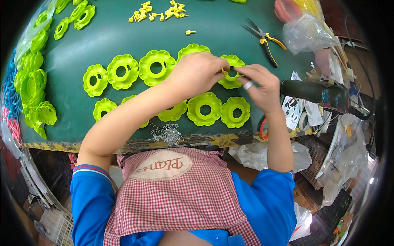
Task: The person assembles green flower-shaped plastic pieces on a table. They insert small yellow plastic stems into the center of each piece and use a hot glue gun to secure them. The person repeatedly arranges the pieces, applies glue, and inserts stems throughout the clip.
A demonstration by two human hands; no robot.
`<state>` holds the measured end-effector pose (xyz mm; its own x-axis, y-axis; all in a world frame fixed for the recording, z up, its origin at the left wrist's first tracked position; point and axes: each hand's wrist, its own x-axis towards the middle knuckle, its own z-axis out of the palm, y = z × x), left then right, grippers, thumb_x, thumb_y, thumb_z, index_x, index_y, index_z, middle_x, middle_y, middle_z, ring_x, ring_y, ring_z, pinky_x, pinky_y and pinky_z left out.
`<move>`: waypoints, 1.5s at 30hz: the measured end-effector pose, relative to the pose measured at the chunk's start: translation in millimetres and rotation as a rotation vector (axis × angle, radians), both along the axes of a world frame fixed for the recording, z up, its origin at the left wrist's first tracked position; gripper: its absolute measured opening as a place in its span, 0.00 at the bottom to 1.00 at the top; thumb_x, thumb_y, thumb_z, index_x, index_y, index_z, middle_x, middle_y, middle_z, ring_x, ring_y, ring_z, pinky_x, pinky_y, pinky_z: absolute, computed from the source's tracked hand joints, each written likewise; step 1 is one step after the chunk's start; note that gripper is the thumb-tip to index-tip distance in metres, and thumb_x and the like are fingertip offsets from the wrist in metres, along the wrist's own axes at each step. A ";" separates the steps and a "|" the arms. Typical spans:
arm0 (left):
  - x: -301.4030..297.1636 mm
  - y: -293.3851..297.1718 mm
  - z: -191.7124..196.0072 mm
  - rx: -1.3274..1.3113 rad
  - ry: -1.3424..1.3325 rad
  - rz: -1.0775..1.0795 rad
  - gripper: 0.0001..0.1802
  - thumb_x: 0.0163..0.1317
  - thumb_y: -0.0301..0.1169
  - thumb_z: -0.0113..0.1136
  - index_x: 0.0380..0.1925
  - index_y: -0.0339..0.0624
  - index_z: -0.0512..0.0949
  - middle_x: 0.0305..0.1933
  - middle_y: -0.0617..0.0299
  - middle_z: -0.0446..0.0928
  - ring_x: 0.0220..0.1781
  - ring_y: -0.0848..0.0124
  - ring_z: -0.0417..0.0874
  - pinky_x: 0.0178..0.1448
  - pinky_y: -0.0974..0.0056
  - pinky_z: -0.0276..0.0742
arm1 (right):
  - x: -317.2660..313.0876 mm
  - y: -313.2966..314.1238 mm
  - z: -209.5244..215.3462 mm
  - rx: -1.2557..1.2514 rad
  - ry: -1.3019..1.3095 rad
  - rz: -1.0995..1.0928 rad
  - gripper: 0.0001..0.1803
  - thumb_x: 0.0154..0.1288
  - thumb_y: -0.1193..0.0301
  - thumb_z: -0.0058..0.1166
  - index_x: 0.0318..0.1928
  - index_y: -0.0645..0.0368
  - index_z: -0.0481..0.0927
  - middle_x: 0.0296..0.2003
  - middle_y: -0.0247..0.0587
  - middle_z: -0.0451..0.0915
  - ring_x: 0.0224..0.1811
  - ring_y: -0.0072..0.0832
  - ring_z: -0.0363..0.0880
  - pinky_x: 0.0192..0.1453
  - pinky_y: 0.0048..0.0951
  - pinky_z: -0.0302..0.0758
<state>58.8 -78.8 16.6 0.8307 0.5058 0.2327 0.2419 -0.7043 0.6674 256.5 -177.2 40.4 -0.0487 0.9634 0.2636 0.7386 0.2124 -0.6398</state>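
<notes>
The green flower ring (231,74) sits on the desk (205,33) toward its right side, in the upper of two rows of the same pieces, and both hands meet over it. The left hand (196,73) comes in from the near edge across the lower row; its grip is narrow, with fingertips pinched at the ring's left rim and inner hole. The right hand (258,84) reaches in from the right edge, also with a narrow grip, its fingertips pinching something at the ring's centre that is too small to make out. A ring band (248,85) shows on one finger of that hand.

The upper row of flower rings (123,70) runs leftward from the hands, each lying flat and just beside the next. The lower row (205,108) lies nearer the near edge, partly hidden under the left forearm. A heap of small silver screws (166,133) lies at the near edge, below the lower row. A pile of more green rings (35,90) crowds the left edge. Small yellow parts (158,12) are scattered near the far edge, with one lone piece (189,32) a little nearer. Pliers with yellow and black handles (264,41) lie toward the far right corner, beside a clear plastic bag (308,35).
</notes>
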 end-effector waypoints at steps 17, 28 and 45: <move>-27.0 7.9 -3.7 0.273 -0.050 0.160 0.18 0.51 0.30 0.69 0.42 0.45 0.77 0.38 0.62 0.81 0.45 0.60 0.82 0.48 0.58 0.80 | -33.5 35.0 -8.4 -0.048 -0.055 0.036 0.09 0.54 0.74 0.65 0.37 0.62 0.85 0.32 0.40 0.83 0.35 0.36 0.82 0.41 0.34 0.79; -29.3 18.7 -2.8 0.603 -0.086 0.116 0.08 0.46 0.31 0.65 0.29 0.45 0.80 0.38 0.68 0.79 0.44 0.68 0.79 0.50 0.63 0.76 | -37.7 40.9 4.4 -0.501 0.462 -0.134 0.07 0.61 0.77 0.63 0.40 0.65 0.84 0.32 0.36 0.83 0.34 0.20 0.80 0.42 0.21 0.76; -33.7 13.3 -11.0 0.497 0.125 0.066 0.19 0.49 0.35 0.67 0.45 0.47 0.83 0.45 0.65 0.78 0.51 0.66 0.77 0.56 0.59 0.75 | -13.3 67.6 -11.3 -0.105 -0.115 0.111 0.10 0.54 0.76 0.64 0.39 0.59 0.87 0.35 0.38 0.81 0.39 0.35 0.79 0.45 0.31 0.77</move>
<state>25.0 -65.5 5.5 0.8377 0.4116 0.3589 0.3529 -0.9096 0.2193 243.2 -109.6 29.1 -0.1807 0.9723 0.1482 0.7838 0.2334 -0.5755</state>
